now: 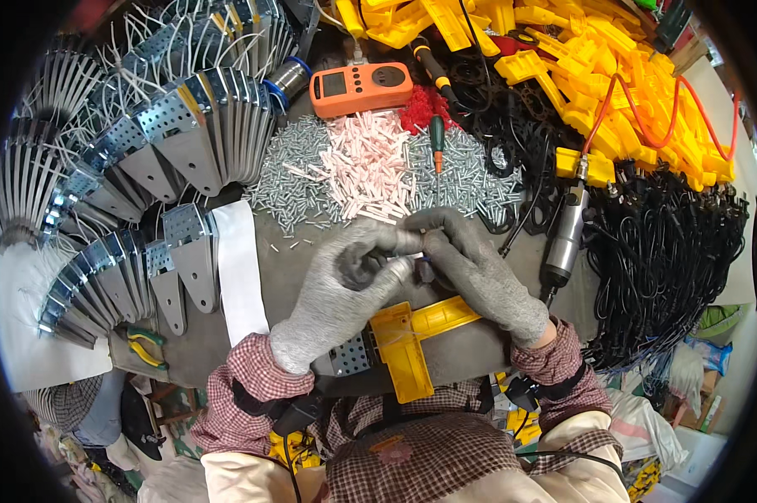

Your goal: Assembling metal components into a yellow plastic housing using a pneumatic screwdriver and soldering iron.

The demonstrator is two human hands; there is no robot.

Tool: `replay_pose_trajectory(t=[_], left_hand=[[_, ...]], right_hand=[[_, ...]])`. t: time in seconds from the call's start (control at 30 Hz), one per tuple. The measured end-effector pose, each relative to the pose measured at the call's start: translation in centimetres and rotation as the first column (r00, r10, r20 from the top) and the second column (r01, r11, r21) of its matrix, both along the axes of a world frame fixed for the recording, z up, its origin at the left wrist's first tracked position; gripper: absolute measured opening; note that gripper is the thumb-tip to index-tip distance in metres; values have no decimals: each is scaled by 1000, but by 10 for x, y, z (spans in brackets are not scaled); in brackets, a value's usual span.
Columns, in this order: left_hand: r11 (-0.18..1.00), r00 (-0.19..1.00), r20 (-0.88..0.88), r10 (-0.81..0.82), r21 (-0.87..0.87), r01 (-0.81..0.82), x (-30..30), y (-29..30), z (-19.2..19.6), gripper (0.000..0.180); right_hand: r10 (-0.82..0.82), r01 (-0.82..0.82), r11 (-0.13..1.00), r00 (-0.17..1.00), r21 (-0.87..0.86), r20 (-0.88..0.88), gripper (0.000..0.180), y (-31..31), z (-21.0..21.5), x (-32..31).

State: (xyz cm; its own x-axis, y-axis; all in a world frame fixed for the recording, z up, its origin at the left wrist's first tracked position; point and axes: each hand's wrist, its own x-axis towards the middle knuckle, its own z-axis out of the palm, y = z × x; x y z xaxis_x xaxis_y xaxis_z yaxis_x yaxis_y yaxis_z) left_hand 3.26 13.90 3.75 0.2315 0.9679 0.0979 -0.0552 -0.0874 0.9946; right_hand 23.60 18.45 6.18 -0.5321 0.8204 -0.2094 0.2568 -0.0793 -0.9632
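My left hand [345, 264] and my right hand [483, 272], both in grey work gloves, meet fingertip to fingertip above the middle of the table. Each is closed in a pinch on something small, mostly hidden by the fingers; only a bit of white and dark blue shows between them. Below the hands, at the table's near edge, lies a yellow T-shaped plastic housing [402, 348]. A perforated metal plate [346, 356] rests against its left side. Just beyond my fingers spreads a heap of pale pink small tubes [366, 163], with silver screws [299, 172] beside it.
Rows of grey metal brackets [190, 142] with white wires crowd the left. An orange meter [361, 88] and a green-handled screwdriver [438, 142] lie at the back. Rightward are yellow housings [596, 75], a power screwdriver [567, 235] and black cables [663, 260]. Pliers [146, 348] lie near left.
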Motion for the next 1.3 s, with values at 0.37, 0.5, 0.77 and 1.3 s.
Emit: replay_pose_trajectory(t=[0.37,0.5,0.77,1.3], left_hand=[[966,971,-180,160,-174,-191,-18,3,8,27],[937,975,-90,205,-269,-222,-9,-1,6,22],[951,960,-174,221,-180,-251,-8,0,5,18],[987,916,-372,151,107,-119,-6,1,6,26]], right_hand=[[-205,154,921,972,357,110,19,-5,-28,1],[-256,214,918,963,334,86,20,-10,-37,0],[-206,136,917,966,374,156,19,-7,-25,0],[-201,103,910,957,401,210,19,-8,-19,0]])
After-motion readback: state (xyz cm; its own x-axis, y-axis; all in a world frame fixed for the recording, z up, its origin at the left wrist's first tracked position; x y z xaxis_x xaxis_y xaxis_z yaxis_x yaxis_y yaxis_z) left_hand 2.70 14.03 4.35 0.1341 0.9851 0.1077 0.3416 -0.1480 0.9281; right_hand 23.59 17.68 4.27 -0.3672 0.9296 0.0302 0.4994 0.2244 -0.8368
